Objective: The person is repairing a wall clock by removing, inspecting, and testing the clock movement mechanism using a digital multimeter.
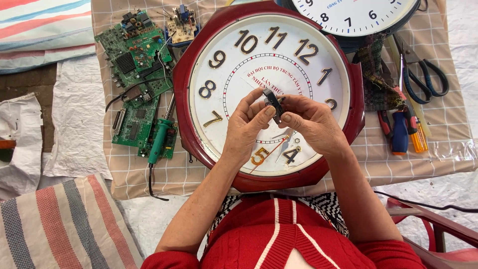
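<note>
Our left hand (247,119) and right hand (307,119) together pinch a small dark clock part (274,103) above the red-rimmed wall clock (199,65)

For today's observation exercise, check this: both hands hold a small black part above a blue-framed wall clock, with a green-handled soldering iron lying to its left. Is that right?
Not quite. The head view shows the wall clock has a dark red frame, not blue. The rest stands: the left hand and right hand hold the small black part above it, and the green-handled soldering iron lies to its left.
</note>
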